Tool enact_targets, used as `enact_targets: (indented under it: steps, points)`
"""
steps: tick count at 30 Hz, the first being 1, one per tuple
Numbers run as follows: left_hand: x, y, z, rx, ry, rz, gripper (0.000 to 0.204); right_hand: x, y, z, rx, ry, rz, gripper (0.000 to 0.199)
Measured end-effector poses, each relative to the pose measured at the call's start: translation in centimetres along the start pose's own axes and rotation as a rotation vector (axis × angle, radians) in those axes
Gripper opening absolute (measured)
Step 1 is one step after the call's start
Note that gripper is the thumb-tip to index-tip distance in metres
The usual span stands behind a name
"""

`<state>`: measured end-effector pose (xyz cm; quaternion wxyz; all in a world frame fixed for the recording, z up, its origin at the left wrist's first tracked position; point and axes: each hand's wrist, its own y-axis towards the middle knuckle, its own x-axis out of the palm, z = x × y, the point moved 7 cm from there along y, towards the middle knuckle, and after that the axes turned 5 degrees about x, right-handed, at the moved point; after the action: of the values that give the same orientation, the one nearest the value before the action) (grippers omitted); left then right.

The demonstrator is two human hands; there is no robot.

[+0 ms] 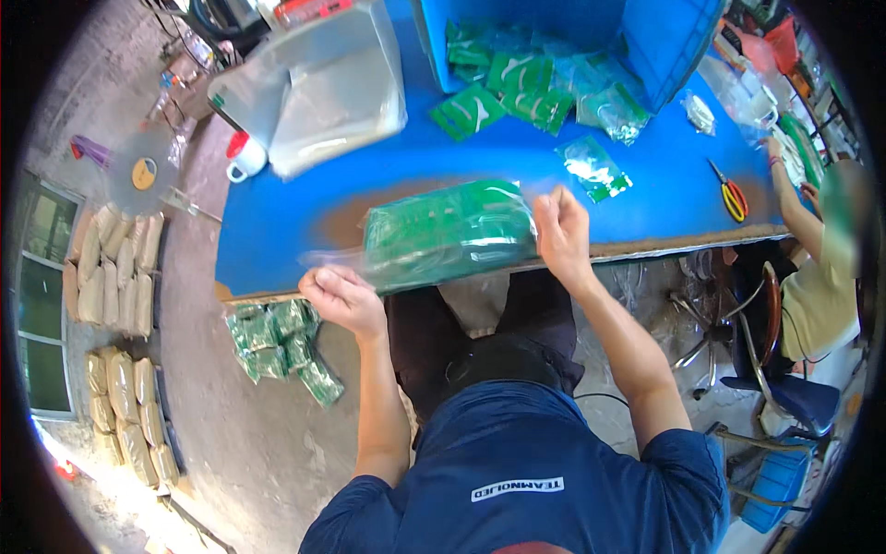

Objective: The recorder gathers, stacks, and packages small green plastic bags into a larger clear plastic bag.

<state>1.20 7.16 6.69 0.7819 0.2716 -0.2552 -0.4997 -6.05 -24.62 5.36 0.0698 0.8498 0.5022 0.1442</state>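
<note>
- Two hands of yours stretch a clear bag of green packets point(448, 231) between them, at the table's front edge.
- Your left hand point(341, 297) has its fingers curled together, pinching the loose film at the bag's left end.
- Your right hand point(563, 231) is curled too, pinching the film at the right end.
- The bag's lower side overlaps the edge of the blue table point(277, 217) (you cannot tell from above whether it touches the top).
- Beyond the bag, a strip of tabletop gives you room up to the plastic tray point(341, 102) and the blue crate point(674, 46).
- A loose packet point(593, 169) lies just past your right hand.
- Farther right, scissors point(733, 198) lie near the front edge; the mug point(245, 157) stands by the left edge.
- Below the table's left corner, a pile of green packets point(281, 342) sits on the floor.
</note>
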Motion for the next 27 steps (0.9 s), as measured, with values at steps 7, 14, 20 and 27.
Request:
enact_targets:
  steps: [7,14,20,27]
  points:
    - [-3.2,-3.6,-1.5,-0.26,0.189,-0.183,0.023,-1.6,-5.8,3.9,0.3,-0.047,0.092,0.034]
    - [-2.9,-3.9,-4.1,-0.697,0.182,-0.377,0.033,-2.7,-6.2,5.7,0.523,-0.217,0.113,0.038]
    - [-3.2,-4.3,-5.4,-0.899,0.098,-0.533,0.031,-2.8,-5.3,5.2,0.619,-0.402,0.013,0.044]
    - [-2.9,1.4,0.0,-0.251,0.671,-0.51,0.026,-2.8,-5.0,2.8,0.424,-0.955,0.023,0.031]
